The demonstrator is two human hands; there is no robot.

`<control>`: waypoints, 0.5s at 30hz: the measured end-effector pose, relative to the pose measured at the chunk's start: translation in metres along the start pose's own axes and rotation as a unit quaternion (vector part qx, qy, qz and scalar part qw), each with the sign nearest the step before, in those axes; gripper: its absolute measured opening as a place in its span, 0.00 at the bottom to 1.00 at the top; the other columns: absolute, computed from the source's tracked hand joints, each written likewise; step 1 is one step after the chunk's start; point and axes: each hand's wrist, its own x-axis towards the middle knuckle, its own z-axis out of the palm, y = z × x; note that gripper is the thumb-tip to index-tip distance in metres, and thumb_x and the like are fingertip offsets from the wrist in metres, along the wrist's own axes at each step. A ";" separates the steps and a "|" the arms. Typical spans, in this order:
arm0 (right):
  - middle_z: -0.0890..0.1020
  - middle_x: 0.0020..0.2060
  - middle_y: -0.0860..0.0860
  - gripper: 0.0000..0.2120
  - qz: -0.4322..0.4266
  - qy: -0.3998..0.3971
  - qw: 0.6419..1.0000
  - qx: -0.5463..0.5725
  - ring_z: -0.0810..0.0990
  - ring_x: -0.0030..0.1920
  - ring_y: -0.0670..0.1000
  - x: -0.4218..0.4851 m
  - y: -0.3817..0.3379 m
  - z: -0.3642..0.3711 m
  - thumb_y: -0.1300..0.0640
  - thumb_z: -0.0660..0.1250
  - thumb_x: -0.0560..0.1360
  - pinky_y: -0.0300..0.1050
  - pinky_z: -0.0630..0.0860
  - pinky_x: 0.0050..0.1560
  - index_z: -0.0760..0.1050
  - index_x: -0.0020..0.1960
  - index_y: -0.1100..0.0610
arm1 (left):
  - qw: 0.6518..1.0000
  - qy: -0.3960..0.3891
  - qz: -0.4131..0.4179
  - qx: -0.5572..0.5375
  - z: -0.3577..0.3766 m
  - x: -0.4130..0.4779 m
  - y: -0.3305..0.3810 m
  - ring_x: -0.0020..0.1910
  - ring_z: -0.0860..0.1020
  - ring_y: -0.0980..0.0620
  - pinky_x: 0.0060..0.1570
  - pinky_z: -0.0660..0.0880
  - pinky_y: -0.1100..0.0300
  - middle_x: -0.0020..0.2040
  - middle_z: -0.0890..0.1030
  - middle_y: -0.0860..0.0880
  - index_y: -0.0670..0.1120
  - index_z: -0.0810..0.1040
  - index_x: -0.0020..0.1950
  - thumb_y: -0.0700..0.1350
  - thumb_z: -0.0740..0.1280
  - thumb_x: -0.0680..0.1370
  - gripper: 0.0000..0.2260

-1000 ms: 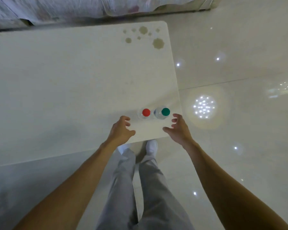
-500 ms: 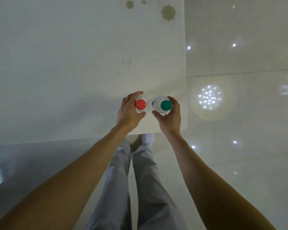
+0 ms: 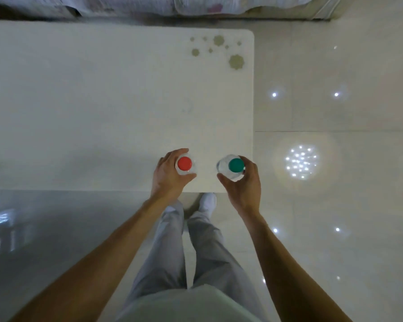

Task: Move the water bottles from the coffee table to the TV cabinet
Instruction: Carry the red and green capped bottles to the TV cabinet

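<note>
Since half a second ago the two bottles are further apart, the left hand (image 3: 170, 175) clamped on the red-capped bottle (image 3: 184, 163) and the right hand (image 3: 241, 184) on the green-capped bottle (image 3: 235, 165), so lift both straight up from the coffee table (image 3: 102, 112), keeping them upright.

A glossy pale tiled floor (image 3: 335, 205) fills the right and lower left, mirroring a round cluster of ceiling lights (image 3: 300, 162) and scattered single bright dots. Along the top edge lies crumpled light fabric (image 3: 149, 5) with a faint pink patch. Below, grey trousers (image 3: 172, 252) lead down to white shoes (image 3: 207, 201) on the floor.
</note>
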 end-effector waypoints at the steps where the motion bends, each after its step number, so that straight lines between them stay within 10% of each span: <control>1: 0.77 0.61 0.50 0.32 -0.016 -0.006 1.000 -0.007 0.75 0.59 0.49 -0.008 -0.007 -0.010 0.49 0.78 0.67 0.32 0.70 0.54 0.69 0.67 0.53 | 1.000 0.010 -0.002 -0.009 -0.009 -0.011 0.007 0.60 0.76 0.50 0.59 0.72 0.58 0.63 0.78 0.51 0.52 0.74 0.66 0.48 0.78 0.67 0.29; 6: 0.75 0.62 0.50 0.34 -0.096 -0.036 0.994 -0.032 0.73 0.61 0.51 -0.037 -0.048 -0.051 0.42 0.76 0.66 0.48 0.77 0.58 0.68 0.66 0.52 | 0.992 0.067 0.019 -0.102 -0.052 -0.069 0.040 0.55 0.79 0.57 0.54 0.77 0.64 0.58 0.79 0.59 0.60 0.75 0.61 0.53 0.78 0.65 0.26; 15: 0.79 0.59 0.49 0.31 -0.160 -0.078 0.984 -0.017 0.76 0.53 0.45 -0.079 -0.132 -0.075 0.47 0.77 0.67 0.38 0.72 0.53 0.69 0.65 0.53 | 0.964 0.189 0.038 -0.182 -0.112 -0.140 0.056 0.57 0.79 0.56 0.53 0.80 0.59 0.60 0.80 0.56 0.58 0.76 0.62 0.56 0.77 0.64 0.28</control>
